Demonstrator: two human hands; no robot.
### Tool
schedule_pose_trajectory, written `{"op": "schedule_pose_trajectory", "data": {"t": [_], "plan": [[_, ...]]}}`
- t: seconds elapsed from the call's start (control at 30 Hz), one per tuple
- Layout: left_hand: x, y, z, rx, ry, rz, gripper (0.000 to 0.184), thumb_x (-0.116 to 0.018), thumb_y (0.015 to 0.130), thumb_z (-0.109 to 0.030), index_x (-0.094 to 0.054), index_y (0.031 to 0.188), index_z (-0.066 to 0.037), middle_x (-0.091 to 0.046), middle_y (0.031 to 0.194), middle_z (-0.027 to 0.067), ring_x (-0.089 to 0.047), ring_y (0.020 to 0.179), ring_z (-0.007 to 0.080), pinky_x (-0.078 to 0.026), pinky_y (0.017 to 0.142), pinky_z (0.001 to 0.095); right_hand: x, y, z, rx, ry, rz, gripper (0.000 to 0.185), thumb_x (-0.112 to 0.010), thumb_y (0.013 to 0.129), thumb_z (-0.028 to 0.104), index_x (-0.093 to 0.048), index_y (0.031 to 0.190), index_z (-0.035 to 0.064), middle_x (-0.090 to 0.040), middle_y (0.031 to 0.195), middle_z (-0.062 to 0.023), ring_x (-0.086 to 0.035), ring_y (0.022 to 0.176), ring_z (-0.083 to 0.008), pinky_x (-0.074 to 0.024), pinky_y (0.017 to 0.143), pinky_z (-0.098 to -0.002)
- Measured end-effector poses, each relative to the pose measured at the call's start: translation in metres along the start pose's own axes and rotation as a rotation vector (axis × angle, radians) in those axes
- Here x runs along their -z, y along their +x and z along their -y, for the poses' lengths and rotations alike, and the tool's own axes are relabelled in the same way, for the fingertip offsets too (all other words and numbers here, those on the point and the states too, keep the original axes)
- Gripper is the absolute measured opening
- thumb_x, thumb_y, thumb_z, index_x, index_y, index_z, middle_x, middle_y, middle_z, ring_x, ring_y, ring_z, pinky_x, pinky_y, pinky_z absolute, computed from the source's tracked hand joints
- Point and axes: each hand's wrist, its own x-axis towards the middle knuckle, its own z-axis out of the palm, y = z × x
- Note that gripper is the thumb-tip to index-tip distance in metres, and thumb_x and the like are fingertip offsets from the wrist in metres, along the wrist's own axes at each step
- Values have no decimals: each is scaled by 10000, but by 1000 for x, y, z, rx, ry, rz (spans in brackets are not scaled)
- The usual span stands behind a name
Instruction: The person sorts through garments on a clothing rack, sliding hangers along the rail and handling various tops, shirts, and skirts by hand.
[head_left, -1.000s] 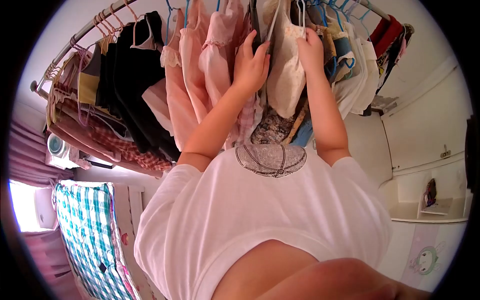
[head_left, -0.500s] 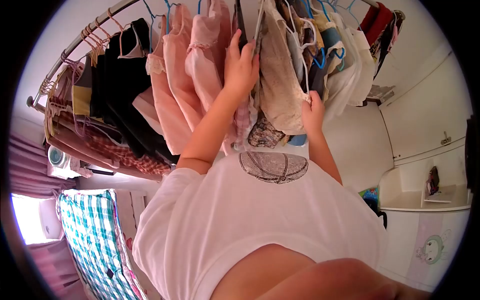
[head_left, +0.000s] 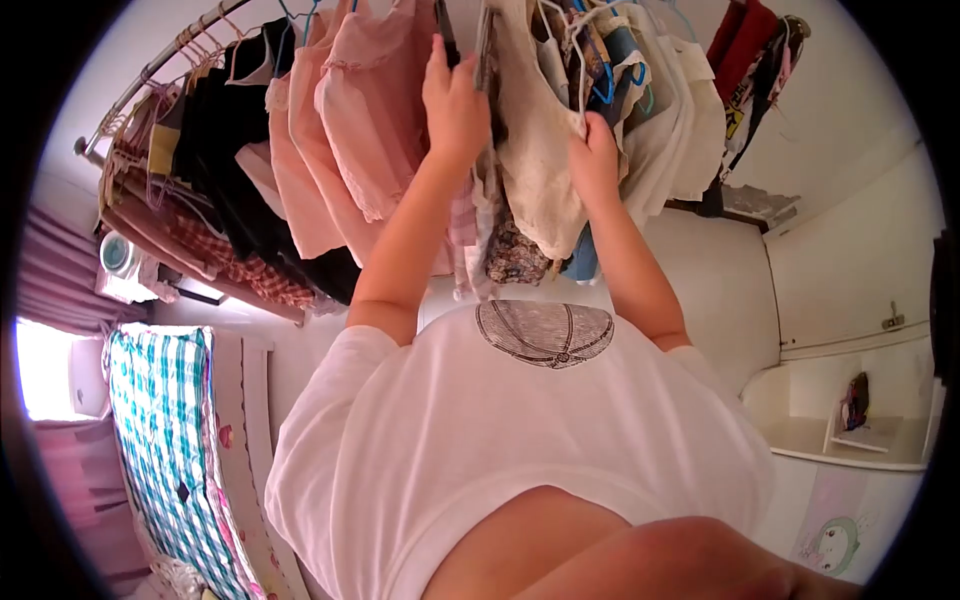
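Note:
My left hand is raised among the hanging clothes, its fingers apart and touching a narrow dark piece beside a grey garment. With closed fingers, my right hand holds the shoulder edge of a cream sleeveless garment near a white hanger. Pink garments hang just left of my left hand. Below and between my hands shows a dark patterned garment.
A metal rail carries black clothes, white clothes and a red garment. At the lower left are a checked quilt and curtains. White cabinets with a shelf stand on the right.
My right hand has risen, with the cream garment's edge still in it. The pink garments and my left hand sit further left, and the dark piece now shows between my left fingers.

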Motion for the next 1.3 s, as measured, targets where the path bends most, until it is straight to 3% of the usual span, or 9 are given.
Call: {"op": "schedule_pose_trajectory", "data": {"t": [0.27, 0.5, 0.73, 0.77, 0.97, 1.07, 1.1, 1.2, 1.3], "plan": [[-9, -11, -2, -57, 140, 128, 491, -524, 798, -65, -424, 1278, -38, -251, 1397, 257, -362, 1199, 415, -335, 965, 471, -59, -10, -42, 71, 143, -129, 286, -452, 791, 14, -499, 1068, -36, -550, 956, -180, -541, 839, -300, -420, 778, -361], [-15, -13, 10, -76, 108, 111, 378, -505, 760, 4, -550, 1131, -54, -285, 1383, 272, -391, 1212, 361, -336, 980, 466, -39, -32, -52, -34, 212, -92, 282, -452, 800, 2, -499, 1076, -25, -549, 955, -140, -537, 805, -224, -426, 741, -320], [-19, -9, -14, -242, 207, 131, 275, -512, 751, 13, -593, 1010, -31, -273, 1379, 299, -339, 1266, 390, -295, 1020, 484, -32, 23, -31, 31, 21, -100, 320, -472, 808, 32, -462, 1115, -58, -544, 1009, -175, -542, 852, -293, -420, 771, -364], [-26, -9, -14, -263, 9, 131, 239, -539, 743, 5, -596, 972, -32, -253, 1391, 296, -297, 1293, 392, -288, 1027, 469, -38, 29, -29, 28, 35, -105, 320, -474, 810, 38, -463, 1116, -57, -543, 1001, -177, -542, 856, -294, -420, 771, -364], [-50, 0, -12, -115, -320, 123, 506, -559, 767, -61, -377, 1234, 7, -360, 1319, 269, -373, 1213, 429, -331, 1001, 399, -64, 66, -36, 8, 148, -92, 327, -490, 824, 81, -473, 1122, -52, -538, 992, -176, -545, 860, -272, -421, 783, -367], [-55, -5, 10, 5, -566, 383, 561, -563, 749, -92, -342, 1257, 1, -459, 1217, 259, -440, 1145, 412, -355, 967, 397, -58, 75, -43, -29, 247, -68, 326, -503, 815, 93, -482, 1110, -43, -545, 983, -164, -548, 859, -262, -421, 783, -364], [-53, -5, 13, 24, -661, 441, 542, -531, 740, -80, -347, 1243, 1, -564, 1018, 250, -518, 1004, 409, -383, 897, 431, -55, 74, -46, -23, 207, -77, 324, -506, 812, 97, -486, 1105, -40, -549, 975, -160, -549, 856, -260, -421, 782, -362], [-36, 2, 13, 4, -271, 489, 477, -474, 715, -6, -364, 1179, 0, -558, 764, 170, -549, 787, 373, -418, 744, 398, -50, 77, -62, 44, 127, -131, 286, -507, 802, 79, -503, 1069, -24, -557, 898, -128, -536, 810, -226, -419, 753, -340], [-26, 5, 7, -171, -184, 275, 412, -472, 707, -12, -390, 1110, -6, -504, 653, 158, -514, 662, 372, -402, 630, 423, -39, 78, -57, 23, 156, -145, 277, -509, 799, 68, -501, 1063, -16, -530, 830, -98, -508, 736, -202, -411, 713, -321]]}}
